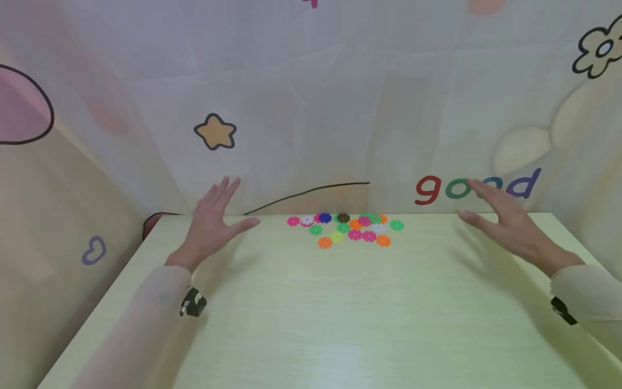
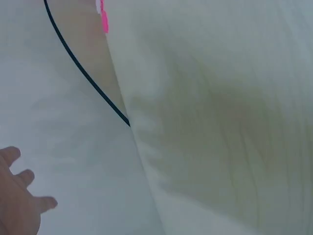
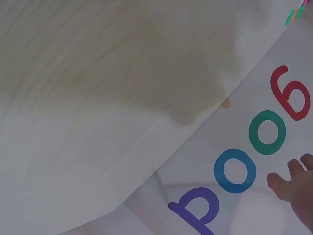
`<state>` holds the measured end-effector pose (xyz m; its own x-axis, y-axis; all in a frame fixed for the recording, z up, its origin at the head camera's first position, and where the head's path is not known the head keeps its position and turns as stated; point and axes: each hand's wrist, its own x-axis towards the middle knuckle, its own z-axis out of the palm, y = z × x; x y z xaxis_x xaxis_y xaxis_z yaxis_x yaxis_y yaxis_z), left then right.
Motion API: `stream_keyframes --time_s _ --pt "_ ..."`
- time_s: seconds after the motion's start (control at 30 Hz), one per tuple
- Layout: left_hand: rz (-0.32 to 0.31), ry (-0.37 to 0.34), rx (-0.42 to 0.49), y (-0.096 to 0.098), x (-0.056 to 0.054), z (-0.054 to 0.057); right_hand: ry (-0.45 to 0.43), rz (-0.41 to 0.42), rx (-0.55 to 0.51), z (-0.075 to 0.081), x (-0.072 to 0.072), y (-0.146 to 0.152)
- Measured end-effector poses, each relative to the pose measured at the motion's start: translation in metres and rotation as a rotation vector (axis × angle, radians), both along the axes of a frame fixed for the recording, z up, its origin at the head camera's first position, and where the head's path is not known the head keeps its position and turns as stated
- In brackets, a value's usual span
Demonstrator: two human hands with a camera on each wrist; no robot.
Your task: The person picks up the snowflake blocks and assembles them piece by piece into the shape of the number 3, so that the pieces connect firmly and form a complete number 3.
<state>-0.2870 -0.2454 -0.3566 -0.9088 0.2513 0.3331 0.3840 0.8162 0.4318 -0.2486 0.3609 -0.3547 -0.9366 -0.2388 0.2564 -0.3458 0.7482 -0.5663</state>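
L hand (image 1: 209, 227) and R hand (image 1: 517, 229) are both raised over the table (image 1: 335, 313), well apart, fingers extended w/ thumbs spread wide; neither has hold of anything, and their shadows fall on the tabletop. Notch-rimmed discs (image 1: 343, 228) lie btwn them, out at the far edge of the table near the backdrop (image 1: 311, 119), in pink, green, orange, white, yellow, blue + brown. A pink end disc (image 1: 293, 221) is nearest L hand; a green end disc (image 1: 397, 225) is nearest R hand and lies apart fm the rest. As a judgement, for a good approach: come in low fm either side, narrow thumb + index to a small gap, take one disc at a time by its rim, and go for loose ones at the ends first, b/c those overlapping mid-group could drag or slide. Light pressure prob. best; thin pcs near an edge may get nudged off. Re orientation: discs look to lie approx flat, faces up, though a few overlap so some tilt is poss.; being round, each has no long axis and points no particular way. The group as a whole runs L–R, its long axis roughly parallel to the far edge.
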Motion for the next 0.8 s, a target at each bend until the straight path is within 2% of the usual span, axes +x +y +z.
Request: stream_keyframes --time_s 0.17,0.37,0.63,0.8 --pt "-0.042 -0.016 0.124 0.012 -0.004 0.003 -0.083 -0.019 -0.074 0.008 -0.002 -0.008" --pt "-0.072 -0.058 0.197 0.029 -0.009 0.006 -0.097 -0.03 -0.087 0.006 -0.011 -0.019" --pt "-0.128 -0.113 0.285 0.048 -0.015 0.002 -0.105 -0.023 -0.12 0.002 -0.026 -0.036" --pt "-0.135 -0.165 0.337 0.06 -0.021 -0.004 -0.109 -0.023 -0.137 -0.002 -0.035 -0.046"
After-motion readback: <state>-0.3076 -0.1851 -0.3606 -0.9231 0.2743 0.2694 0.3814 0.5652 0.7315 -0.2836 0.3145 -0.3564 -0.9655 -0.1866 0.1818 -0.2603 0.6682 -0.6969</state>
